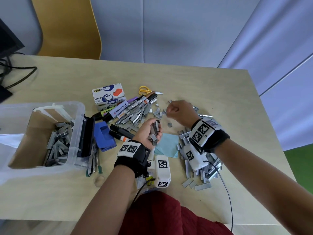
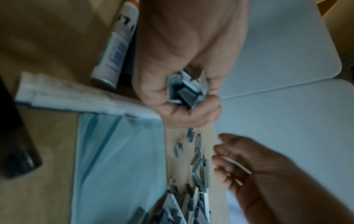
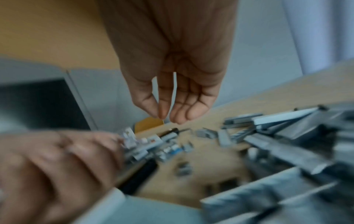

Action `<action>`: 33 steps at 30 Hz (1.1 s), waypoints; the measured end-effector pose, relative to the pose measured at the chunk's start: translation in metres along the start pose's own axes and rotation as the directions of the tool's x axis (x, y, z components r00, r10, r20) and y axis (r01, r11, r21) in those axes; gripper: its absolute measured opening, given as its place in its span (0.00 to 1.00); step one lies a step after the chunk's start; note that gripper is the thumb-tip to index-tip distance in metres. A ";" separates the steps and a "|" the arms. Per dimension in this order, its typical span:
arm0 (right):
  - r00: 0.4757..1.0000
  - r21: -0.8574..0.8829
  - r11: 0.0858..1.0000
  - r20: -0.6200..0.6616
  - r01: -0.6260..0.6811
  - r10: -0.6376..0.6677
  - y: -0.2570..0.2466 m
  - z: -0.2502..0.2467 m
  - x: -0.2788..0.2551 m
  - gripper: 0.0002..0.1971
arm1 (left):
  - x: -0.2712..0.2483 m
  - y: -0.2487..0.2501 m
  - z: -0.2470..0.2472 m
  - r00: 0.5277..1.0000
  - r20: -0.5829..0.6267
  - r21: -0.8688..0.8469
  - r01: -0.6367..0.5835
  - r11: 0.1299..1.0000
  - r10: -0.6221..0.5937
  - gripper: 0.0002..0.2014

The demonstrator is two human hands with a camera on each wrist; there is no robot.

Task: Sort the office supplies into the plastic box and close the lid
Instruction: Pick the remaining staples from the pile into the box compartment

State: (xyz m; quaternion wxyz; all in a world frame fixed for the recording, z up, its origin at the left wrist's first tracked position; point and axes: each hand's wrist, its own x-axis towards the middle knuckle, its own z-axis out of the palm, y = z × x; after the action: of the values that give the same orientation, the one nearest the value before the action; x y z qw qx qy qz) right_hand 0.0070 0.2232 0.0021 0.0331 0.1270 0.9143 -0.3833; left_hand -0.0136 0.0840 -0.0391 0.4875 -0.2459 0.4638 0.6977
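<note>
Lying staple strips [image 1: 155,128], pointing away, in left hand [image 1: 149,131].

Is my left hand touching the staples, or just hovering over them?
Touching. The left wrist view shows the left hand with fingers curled round a bundle of staple strips; the head view shows the same grip above the table.

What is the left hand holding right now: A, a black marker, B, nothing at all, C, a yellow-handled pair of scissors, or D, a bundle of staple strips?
D: the left hand has its fingers curled round a bundle of staple strips, seen in both the head and left wrist views.
</note>
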 end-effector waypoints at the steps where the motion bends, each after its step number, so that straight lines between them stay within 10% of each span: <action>1: 0.999 -0.080 0.997 0.024 -0.018 0.020 0.007 0.000 0.004 0.07 | 0.000 0.001 -0.002 1.000 -0.004 0.012 -0.002 1.000 0.002 0.18; 6: 0.968 -0.409 0.910 0.246 0.061 0.045 0.027 0.020 0.010 0.13 | -0.003 0.005 -0.008 1.000 0.020 0.014 -0.001 1.000 0.001 0.19; 16: 0.978 -0.500 0.865 0.193 0.026 0.082 0.032 0.031 0.011 0.07 | -0.006 0.001 -0.009 0.999 0.029 0.003 0.032 0.999 -0.032 0.19; 21: 0.952 0.220 0.928 0.126 -0.301 0.279 0.037 0.007 -0.005 0.03 | -0.008 -0.001 -0.012 0.999 0.037 -0.046 0.035 0.998 -0.033 0.20; 24: 0.931 0.709 0.615 0.177 -0.345 0.318 0.040 -0.007 -0.020 0.07 | -0.007 -0.004 -0.012 1.000 0.023 -0.079 0.020 0.997 -0.018 0.20; 28: 0.901 0.881 0.312 0.236 -0.356 0.364 0.041 -0.019 -0.033 0.09 | -0.005 -0.010 -0.006 0.999 0.025 -0.061 0.037 0.997 -0.036 0.19; 30: 0.884 0.805 0.437 0.214 -0.400 0.415 0.045 -0.020 -0.036 0.12 | -0.006 -0.012 0.000 0.998 0.019 -0.013 0.054 0.998 -0.054 0.21; 33: 0.960 0.204 0.938 0.043 -0.281 0.278 0.056 -0.014 -0.042 0.08 | -0.009 -0.015 0.010 0.998 -0.051 0.197 0.042 0.979 -0.033 0.25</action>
State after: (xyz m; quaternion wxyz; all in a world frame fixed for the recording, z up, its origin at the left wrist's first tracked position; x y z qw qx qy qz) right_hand 0.0627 0.2625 -0.0201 0.0800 0.2557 0.8415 -0.4692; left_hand 0.0044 0.0897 -0.0335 0.5115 -0.2212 0.5377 0.6327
